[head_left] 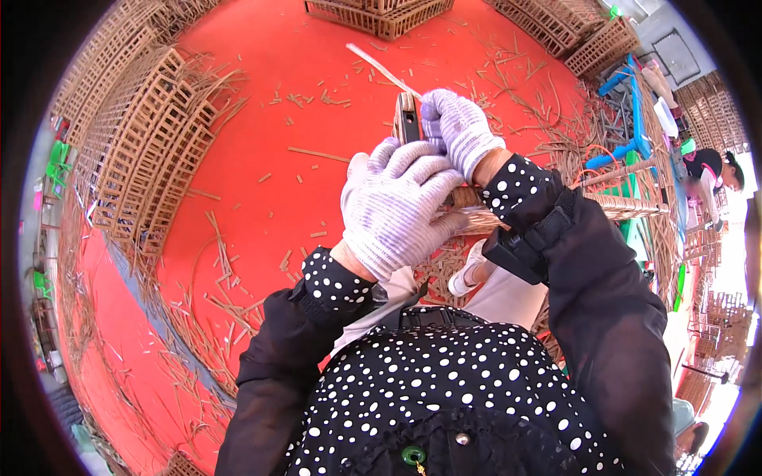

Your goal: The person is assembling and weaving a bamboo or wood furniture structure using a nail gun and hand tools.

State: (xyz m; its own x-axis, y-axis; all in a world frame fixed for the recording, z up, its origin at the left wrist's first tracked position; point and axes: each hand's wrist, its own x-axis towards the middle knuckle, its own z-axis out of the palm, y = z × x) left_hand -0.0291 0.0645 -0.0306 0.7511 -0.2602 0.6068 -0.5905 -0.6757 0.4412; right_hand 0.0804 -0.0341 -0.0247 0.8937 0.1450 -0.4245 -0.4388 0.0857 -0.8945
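Both my hands wear white-and-purple striped gloves and work close together in front of my body. My left hand (pixel 399 208) curls over a brown wooden or wicker piece (pixel 470 222), with its fingertips near my right hand. Just beyond its fingers a brown-edged end with a black face (pixel 409 120) sticks up. My right hand (pixel 460 129) is closed beside that end. From its fingertips a thin pale strip (pixel 381 70) points away to the far left. My fingers hide most of the piece and where the strip meets it.
Stacked wicker lattice baskets (pixel 151 147) stand at the left, with another basket (pixel 381 17) at the far side. Brown offcuts litter the red floor (pixel 262 103). At the right are a blue frame (pixel 640 107), a wicker-edged frame (pixel 627 206) and another person (pixel 702 178).
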